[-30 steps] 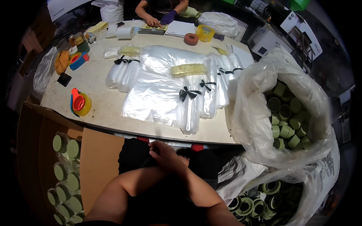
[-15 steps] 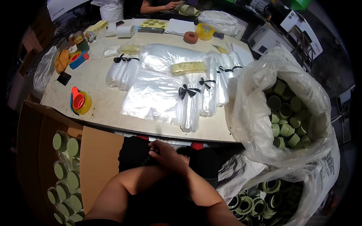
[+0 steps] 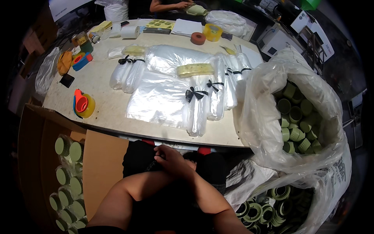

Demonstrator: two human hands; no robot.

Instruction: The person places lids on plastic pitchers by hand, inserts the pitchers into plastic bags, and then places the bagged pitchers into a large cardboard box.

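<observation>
My forearms cross over my lap. My right hand (image 3: pixel 170 157) rests near the left knee, its thumb and forefinger apart and nothing visible in it. Under the right wrist lies my left hand (image 3: pixel 191 164), mostly hidden; only a bit of its fingers shows. Neither hand touches the table. Nearest beyond them on the tabletop is a flat stack of clear plastic bags (image 3: pixel 157 102). Rolled bundles of clear bags (image 3: pixel 198 117), tied with black strips, lie beside it on the right. A yellowish flattened tape roll (image 3: pixel 195 70) sits on top of the bags.
An open carton (image 3: pixel 105 167) with wrapped green round parts stands at left. On the right, one sack (image 3: pixel 257 117) holds green caps, and a lower sack (image 3: pixel 300 181) holds green rings. Tape dispensers (image 3: pixel 83 105) lie on the table's left. Across it, a person's hands (image 3: pixel 183 5) hold a green part.
My hands and arms stay nearly still. The view shifts very slightly. Across the table, the other person's hands and the green part move a little.
</observation>
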